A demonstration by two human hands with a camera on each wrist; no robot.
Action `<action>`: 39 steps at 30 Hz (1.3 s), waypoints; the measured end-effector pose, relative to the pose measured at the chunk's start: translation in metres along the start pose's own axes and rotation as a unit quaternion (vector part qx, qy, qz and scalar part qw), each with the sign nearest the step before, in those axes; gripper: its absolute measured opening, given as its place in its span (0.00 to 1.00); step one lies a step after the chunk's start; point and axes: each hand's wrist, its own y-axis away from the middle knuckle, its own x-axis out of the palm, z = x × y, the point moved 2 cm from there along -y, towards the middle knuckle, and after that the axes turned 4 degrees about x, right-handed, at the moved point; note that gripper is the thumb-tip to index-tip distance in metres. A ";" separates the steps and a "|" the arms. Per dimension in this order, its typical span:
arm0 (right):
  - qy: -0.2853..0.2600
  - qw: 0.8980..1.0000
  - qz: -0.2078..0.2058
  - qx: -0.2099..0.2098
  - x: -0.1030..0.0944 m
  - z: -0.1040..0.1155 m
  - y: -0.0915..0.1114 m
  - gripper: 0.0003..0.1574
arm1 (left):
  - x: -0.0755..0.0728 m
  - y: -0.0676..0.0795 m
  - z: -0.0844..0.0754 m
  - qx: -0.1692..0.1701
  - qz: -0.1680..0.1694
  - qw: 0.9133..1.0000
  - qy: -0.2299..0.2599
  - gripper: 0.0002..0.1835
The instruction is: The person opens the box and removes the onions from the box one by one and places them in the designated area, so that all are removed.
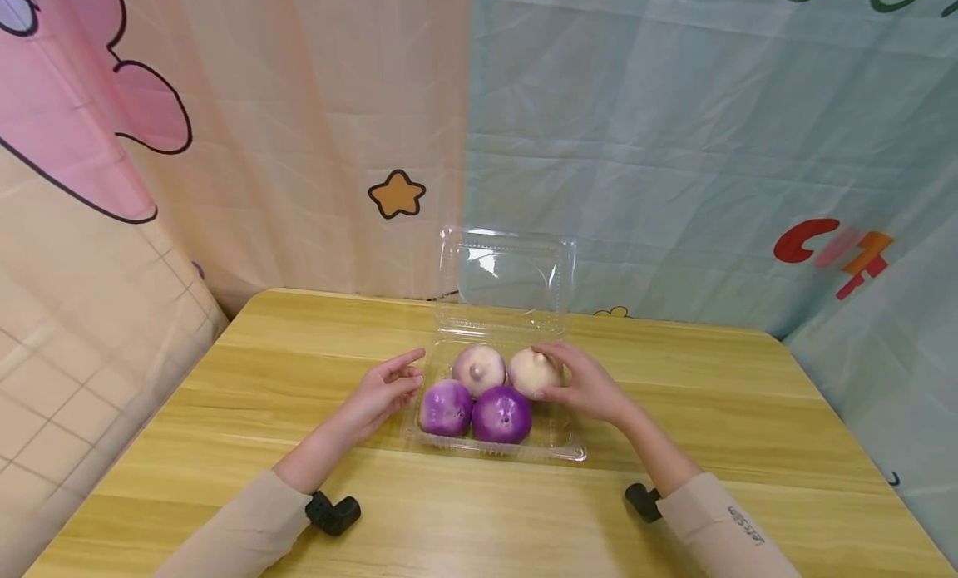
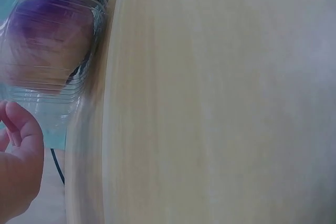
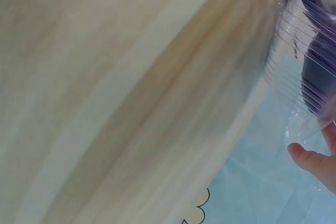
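A thin, clear plastic container (image 1: 557, 437) is lying toward the far edge of the wood-grained surface (image 1: 479, 520), roughly midway between its far corners, with a glossy lid (image 1: 509, 283) standing up behind; inside, two smooth, shiny purple bulbs (image 1: 503, 416) are sitting on the near side, a paler bulb (image 1: 478, 368) behind them; the right grip (image 1: 587, 387) is holding a cream, knob-tipped bulb (image 1: 530, 374) between thumb and bent fingers, hiding its right side; the left grip (image 1: 377, 399) is holding nothing, its fingers lying loosely parted just beside the container's left wall, contact being impossible to tell; the wrist views are cutting off both hands, ribbed plastic blurring the contents.
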 end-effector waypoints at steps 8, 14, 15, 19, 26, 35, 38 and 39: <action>-0.004 1.000 -0.002 -0.008 -0.006 0.005 0.000 0.40 | 0.001 0.001 -0.001 -0.002 0.005 1.000 0.000 0.30; -0.008 1.000 -0.014 -0.013 -0.015 0.007 0.000 0.41 | 0.000 0.001 -0.001 -0.003 0.008 1.000 -0.007 0.30; -0.008 1.000 -0.017 -0.014 -0.017 0.008 0.000 0.41 | 0.000 0.001 -0.001 -0.004 0.008 1.000 -0.007 0.30; -0.003 0.999 -0.028 -0.015 -0.024 0.007 0.000 0.42 | -0.001 0.001 -0.001 -0.005 0.010 1.000 -0.008 0.30; 0.007 1.000 -0.029 -0.007 -0.032 0.006 0.002 0.43 | -0.001 0.002 -0.001 -0.007 0.009 1.000 -0.010 0.30; 0.004 0.999 -0.040 0.010 -0.042 0.000 0.007 0.41 | -0.001 0.002 -0.001 -0.008 0.003 1.000 -0.009 0.30; 0.004 0.999 -0.046 0.019 -0.045 -0.004 0.009 0.41 | -0.001 0.002 -0.001 -0.007 0.004 1.000 -0.008 0.30; 0.004 0.999 -0.047 0.021 -0.046 -0.004 0.010 0.40 | -0.001 0.002 -0.001 -0.008 0.004 1.000 -0.009 0.30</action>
